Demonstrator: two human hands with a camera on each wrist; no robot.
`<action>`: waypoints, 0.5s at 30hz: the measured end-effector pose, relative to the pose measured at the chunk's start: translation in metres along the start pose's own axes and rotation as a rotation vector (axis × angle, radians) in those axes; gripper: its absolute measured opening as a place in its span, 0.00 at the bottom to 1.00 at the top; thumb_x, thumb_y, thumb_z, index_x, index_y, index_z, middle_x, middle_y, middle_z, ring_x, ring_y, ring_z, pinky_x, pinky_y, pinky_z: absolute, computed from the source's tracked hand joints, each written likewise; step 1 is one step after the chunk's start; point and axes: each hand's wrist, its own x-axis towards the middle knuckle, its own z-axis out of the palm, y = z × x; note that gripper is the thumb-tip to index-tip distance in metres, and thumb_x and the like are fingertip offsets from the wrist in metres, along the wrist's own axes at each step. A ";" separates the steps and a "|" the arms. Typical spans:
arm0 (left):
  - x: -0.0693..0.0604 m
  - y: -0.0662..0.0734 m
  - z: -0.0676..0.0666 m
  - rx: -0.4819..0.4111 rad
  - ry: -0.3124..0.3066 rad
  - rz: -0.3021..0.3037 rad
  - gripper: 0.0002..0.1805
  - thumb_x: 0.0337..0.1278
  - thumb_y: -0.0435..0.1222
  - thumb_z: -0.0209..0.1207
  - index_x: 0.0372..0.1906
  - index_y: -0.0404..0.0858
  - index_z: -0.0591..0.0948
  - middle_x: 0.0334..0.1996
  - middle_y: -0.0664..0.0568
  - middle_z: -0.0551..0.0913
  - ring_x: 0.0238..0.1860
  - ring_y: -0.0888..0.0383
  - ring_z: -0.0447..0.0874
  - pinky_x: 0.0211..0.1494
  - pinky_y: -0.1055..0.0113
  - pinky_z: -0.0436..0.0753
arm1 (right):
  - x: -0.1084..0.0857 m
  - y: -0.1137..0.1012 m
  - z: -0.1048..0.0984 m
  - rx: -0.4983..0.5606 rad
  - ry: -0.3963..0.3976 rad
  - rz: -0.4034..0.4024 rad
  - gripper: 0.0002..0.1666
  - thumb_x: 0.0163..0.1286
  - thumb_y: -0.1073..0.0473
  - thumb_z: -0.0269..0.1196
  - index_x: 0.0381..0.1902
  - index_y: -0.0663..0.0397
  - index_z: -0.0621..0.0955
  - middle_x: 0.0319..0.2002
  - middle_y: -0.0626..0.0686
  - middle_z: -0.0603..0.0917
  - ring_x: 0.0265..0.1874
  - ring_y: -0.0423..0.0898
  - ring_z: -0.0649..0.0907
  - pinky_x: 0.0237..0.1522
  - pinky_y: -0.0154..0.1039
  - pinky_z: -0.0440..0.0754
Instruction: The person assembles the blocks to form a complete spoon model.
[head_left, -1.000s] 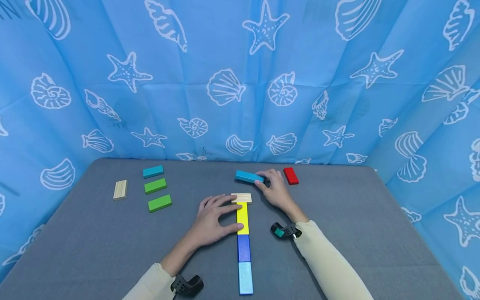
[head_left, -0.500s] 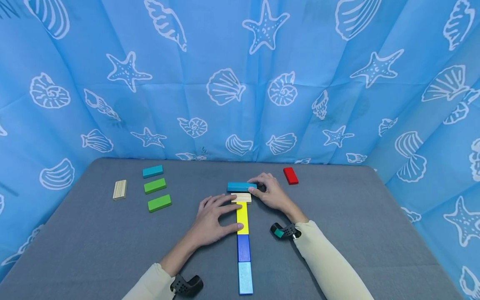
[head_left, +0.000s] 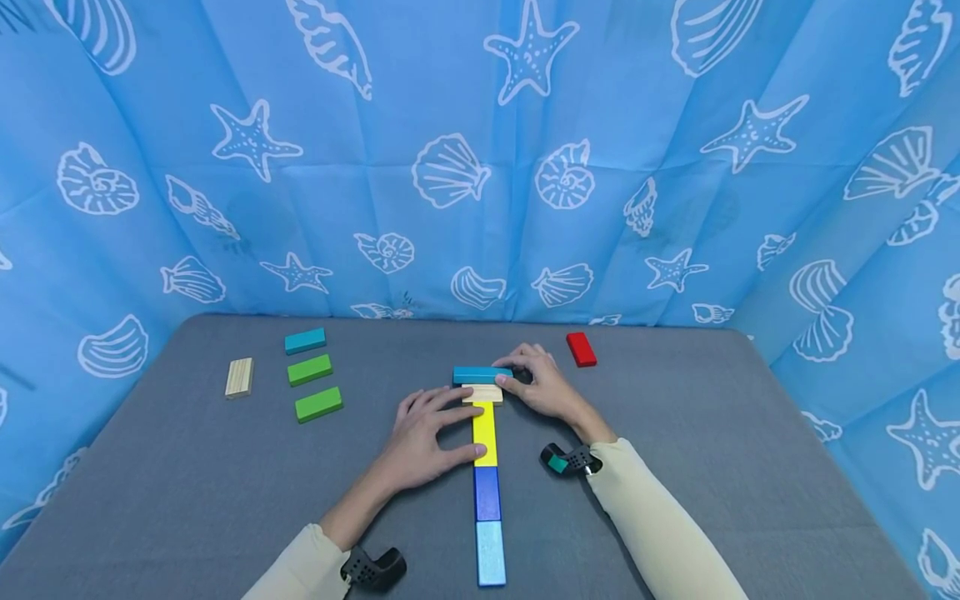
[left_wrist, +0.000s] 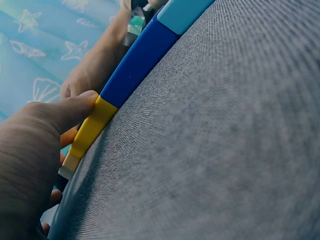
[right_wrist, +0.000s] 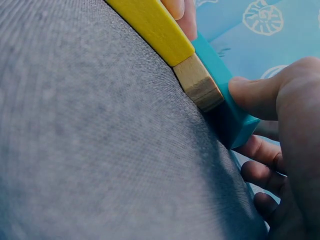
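Observation:
In the head view, a teal block lies crosswise just beyond a plain wooden block. My right hand pinches its right end between thumb and fingers. In the right wrist view the teal block touches or nearly touches the wooden block. A yellow block, a dark blue block and a light blue block run end to end toward me from the wooden one. My left hand rests its thumb and index finger on the yellow block, with another fingertip on the wooden block.
On the left of the grey table lie another teal block, two green blocks and a wooden block. A red block sits beyond my right hand. Behind the table hangs a blue shell-patterned curtain.
My right hand has brought the teal block left and toward me, straightening it against or close to the wooden block's far side. My left hand has stayed in place.

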 end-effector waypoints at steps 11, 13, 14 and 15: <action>0.001 -0.001 0.000 -0.002 0.004 0.007 0.33 0.58 0.63 0.64 0.65 0.55 0.81 0.73 0.59 0.69 0.75 0.47 0.60 0.73 0.36 0.48 | 0.000 0.001 0.000 0.001 0.005 -0.012 0.17 0.72 0.55 0.66 0.55 0.56 0.86 0.44 0.51 0.79 0.47 0.50 0.72 0.53 0.52 0.65; 0.000 -0.001 0.000 -0.004 0.000 0.003 0.33 0.58 0.63 0.64 0.65 0.55 0.81 0.73 0.59 0.69 0.76 0.47 0.59 0.74 0.37 0.48 | -0.001 0.000 0.000 -0.002 0.004 -0.008 0.18 0.71 0.55 0.66 0.55 0.56 0.86 0.45 0.51 0.79 0.48 0.50 0.72 0.54 0.53 0.65; 0.000 -0.001 0.000 -0.004 -0.002 0.002 0.33 0.58 0.63 0.64 0.65 0.55 0.81 0.73 0.59 0.69 0.76 0.47 0.59 0.74 0.37 0.48 | -0.001 0.000 0.000 -0.003 0.003 -0.007 0.18 0.71 0.54 0.66 0.56 0.55 0.85 0.45 0.51 0.79 0.48 0.50 0.72 0.54 0.52 0.65; 0.000 -0.001 0.000 -0.004 -0.003 0.000 0.33 0.58 0.63 0.64 0.65 0.55 0.81 0.73 0.59 0.69 0.76 0.47 0.59 0.74 0.37 0.48 | -0.001 0.000 0.000 -0.002 0.002 -0.005 0.19 0.71 0.54 0.66 0.56 0.55 0.85 0.46 0.51 0.79 0.48 0.50 0.72 0.54 0.52 0.65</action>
